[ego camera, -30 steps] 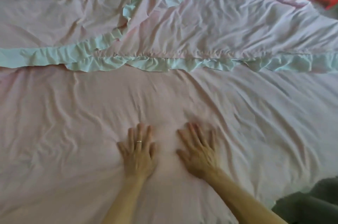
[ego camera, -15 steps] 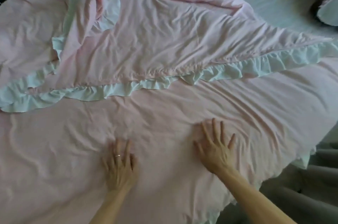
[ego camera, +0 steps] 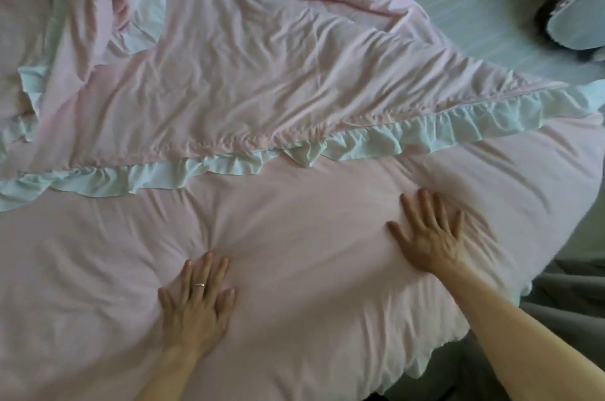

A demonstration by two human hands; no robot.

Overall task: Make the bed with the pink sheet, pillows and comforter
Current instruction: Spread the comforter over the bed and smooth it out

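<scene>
1. Now, both hands are flat on the pink sheet (ego camera: 294, 269). The left hand (ego camera: 196, 305) and right hand (ego camera: 429, 237) have fingers straight and spread, palms pressing, no grip closed on anything.
2. The sheet lies under both palms and runs out to every side of them. Creases fan away from the left fingertips (ego camera: 208, 258).
3. Just beyond the fingertips, the ruffled edge (ego camera: 229, 168) of a folded-back pink layer crosses. Same piece or not, I cannot tell.
4. Handling call: light, limp, soft cloth, likely to bunch under a push. Sweep outward with flat palms. To shift it, pinch the hem off the right hand's outer side.
</scene>
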